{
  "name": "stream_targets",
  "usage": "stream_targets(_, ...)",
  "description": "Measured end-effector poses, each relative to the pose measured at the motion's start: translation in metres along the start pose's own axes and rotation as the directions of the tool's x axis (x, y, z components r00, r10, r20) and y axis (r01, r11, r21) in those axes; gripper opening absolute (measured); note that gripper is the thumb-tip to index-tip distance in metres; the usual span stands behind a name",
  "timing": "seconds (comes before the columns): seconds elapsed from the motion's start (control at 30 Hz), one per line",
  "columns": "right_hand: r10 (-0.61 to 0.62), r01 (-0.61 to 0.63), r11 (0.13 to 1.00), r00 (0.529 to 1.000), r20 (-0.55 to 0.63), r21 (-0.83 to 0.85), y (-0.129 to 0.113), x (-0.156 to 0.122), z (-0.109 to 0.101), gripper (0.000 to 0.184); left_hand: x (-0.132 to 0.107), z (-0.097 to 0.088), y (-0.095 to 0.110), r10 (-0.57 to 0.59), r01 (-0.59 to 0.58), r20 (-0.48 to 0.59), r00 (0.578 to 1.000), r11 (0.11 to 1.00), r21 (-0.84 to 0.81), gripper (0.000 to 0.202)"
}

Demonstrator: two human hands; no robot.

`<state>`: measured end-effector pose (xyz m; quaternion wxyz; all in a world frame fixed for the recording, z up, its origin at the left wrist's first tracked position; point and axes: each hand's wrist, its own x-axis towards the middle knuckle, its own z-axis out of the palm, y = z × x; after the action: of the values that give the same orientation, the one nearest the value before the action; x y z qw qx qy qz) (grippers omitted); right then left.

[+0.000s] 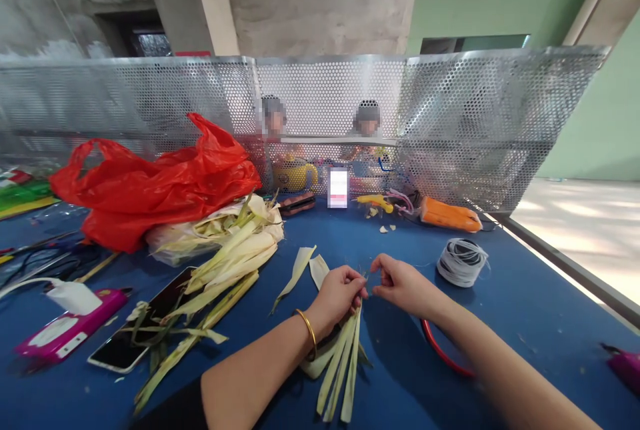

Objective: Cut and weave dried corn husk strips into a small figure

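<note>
My left hand (336,297), with a gold bangle at its wrist, is closed on the gathered end of a bundle of corn husk strips (345,367). The strips fan out below it toward the near table edge. Just right of that end, my right hand (400,285) hovers with curled fingers, thumb and forefinger close together; whatever they may pinch is too fine to make out. A coil of whitish cord (461,262) stands to its right. Behind my left hand lie loose pale husk pieces (299,271). A red curved band (443,353) shows partly beneath my right forearm.
Husks in a pile (240,237) lie left, beside a red plastic bag (165,190). A phone (125,348) and magenta power strip (75,327) are near left. An orange packet (450,215) lies before the perforated metal divider (465,117); two people sit beyond it.
</note>
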<state>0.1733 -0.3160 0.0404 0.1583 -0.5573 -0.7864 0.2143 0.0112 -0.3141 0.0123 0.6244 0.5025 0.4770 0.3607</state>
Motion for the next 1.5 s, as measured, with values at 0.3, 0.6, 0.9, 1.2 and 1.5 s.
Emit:
stream_targets(0.3,-0.104,0.103,0.993,0.995,-0.005,-0.054,-0.005,-0.004,-0.001,0.012,0.004,-0.001,-0.003,-0.031,0.031,0.026,0.999,1.0,0.005,0.016)
stream_targets(0.6,-0.038,0.067,0.99,0.975,-0.217,0.127,-0.004,0.003,0.013,0.016,0.001,-0.01,0.003,-0.035,0.023,0.194,0.98,0.998,0.064,0.019)
stream_targets(0.9,0.112,-0.029,0.948,0.962,-0.25,0.316,0.001,0.01,0.022,0.022,0.002,-0.012,0.003,-0.051,0.024,0.228,0.972,0.993,0.119,0.018)
stream_targets(1.2,0.019,-0.002,0.978,0.997,-0.077,0.21,0.016,0.004,-0.005,0.023,0.003,-0.014,0.005,-0.1,0.09,0.198,0.975,0.994,0.062,0.019)
stream_targets(1.5,-0.049,0.06,0.99,0.995,-0.086,0.127,0.007,0.002,-0.003,0.009,0.003,-0.012,0.007,-0.122,0.125,0.16,0.98,0.992,-0.006,0.022)
